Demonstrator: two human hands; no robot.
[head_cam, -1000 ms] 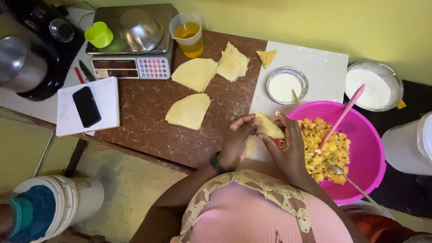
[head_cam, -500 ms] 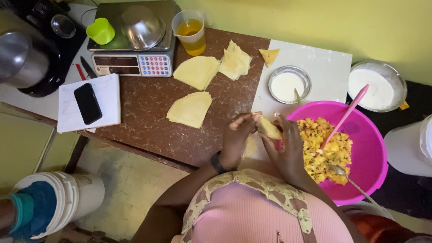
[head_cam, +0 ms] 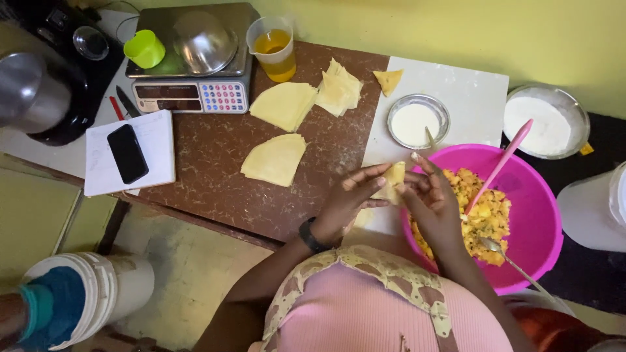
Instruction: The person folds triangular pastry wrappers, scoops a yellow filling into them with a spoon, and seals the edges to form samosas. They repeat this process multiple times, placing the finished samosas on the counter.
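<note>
The pastry piece [head_cam: 391, 181] sits pinched between both hands above the tabletop's [head_cam: 215, 176] near edge, tilted upward: left hand [head_cam: 345, 202] grips its left side, right hand [head_cam: 430, 199] its right, equally close. Flat wrappers [head_cam: 275, 158] lie leftward; the pink bowl [head_cam: 541, 215] of filling crowds the right.

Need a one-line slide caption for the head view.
Both hands, left and right, fold a pastry sheet beside a pink bowl of yellow filling.

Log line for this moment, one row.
left hand: holds folded pastry sheet | right hand: pinches same sheet | beside: pink bowl of yellow filling
</note>
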